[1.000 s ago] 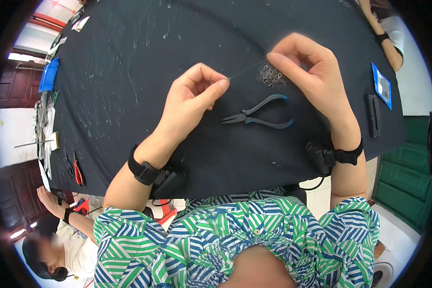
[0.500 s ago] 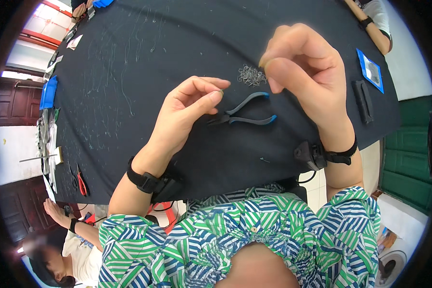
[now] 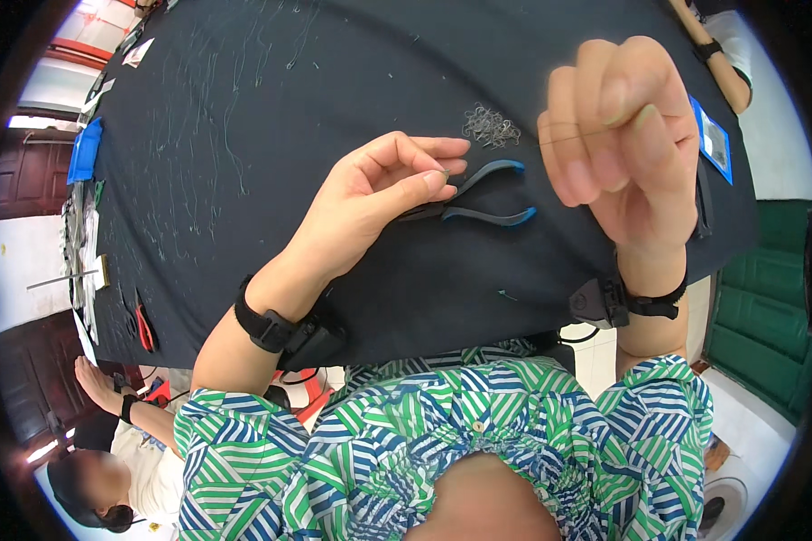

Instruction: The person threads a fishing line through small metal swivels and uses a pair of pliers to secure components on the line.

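Head view, only one: left hand (image 3: 374, 194) is over the dark cloth (image 3: 406, 298), thumb and forefinger pinched together at a tiny greenish bit (image 3: 446, 172), other fingers loosely extended; what the bit is, too small to tell. Right hand (image 3: 627, 144) is raised to the right, fingers curled, thumb against forefinger, apparently gripping a thin thread (image 3: 559, 140) that runs leftward; whether it reaches the left pinch, can't tell. Pile of small wire pieces (image 3: 491, 126) lies loose between the hands, on the cloth. Pliers (image 3: 492, 217) with blue-tipped handles sit just below, unheld, tips partly behind left hand. Progress, judged: thread in hand looks mid-work, not set down; many fine strands (image 3: 237, 135) already lie spread at left, plenty of wire pieces still sit in the pile. Total left unclear.
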Motion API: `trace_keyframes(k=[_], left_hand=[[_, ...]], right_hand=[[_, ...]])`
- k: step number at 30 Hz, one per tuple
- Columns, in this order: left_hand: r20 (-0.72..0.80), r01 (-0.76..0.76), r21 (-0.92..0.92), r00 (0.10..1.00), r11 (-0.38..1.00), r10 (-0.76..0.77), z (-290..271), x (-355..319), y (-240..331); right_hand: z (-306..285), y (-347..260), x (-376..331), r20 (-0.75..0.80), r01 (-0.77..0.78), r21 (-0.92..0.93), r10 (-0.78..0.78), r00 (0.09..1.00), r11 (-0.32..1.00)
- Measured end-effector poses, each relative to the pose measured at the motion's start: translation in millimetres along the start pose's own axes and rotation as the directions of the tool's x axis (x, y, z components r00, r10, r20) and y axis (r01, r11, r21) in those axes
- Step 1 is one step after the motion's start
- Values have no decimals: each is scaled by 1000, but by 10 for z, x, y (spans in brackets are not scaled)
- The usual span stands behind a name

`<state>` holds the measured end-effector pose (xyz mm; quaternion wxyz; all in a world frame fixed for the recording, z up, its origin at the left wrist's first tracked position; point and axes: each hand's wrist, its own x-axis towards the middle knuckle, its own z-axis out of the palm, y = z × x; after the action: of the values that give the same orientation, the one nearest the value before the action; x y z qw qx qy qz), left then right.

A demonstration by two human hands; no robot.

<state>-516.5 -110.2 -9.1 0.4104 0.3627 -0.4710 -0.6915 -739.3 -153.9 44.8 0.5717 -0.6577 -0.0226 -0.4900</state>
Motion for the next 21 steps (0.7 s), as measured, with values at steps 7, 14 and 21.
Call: trace_keyframes(k=[7,14,21], left_hand=[[63,-43,36,997,998,41,6,-14,-19],[81,54,-5,995,999,-53,49,-26,44],[96,43,-13,995,999,-42,54,-33,36]], right_hand=[[22,-5,57,89,-10,76,3,996,997],[15,-23,57,133,-48,111,33,991,993],[16,-16,62,175,-40,106,21,984,994]])
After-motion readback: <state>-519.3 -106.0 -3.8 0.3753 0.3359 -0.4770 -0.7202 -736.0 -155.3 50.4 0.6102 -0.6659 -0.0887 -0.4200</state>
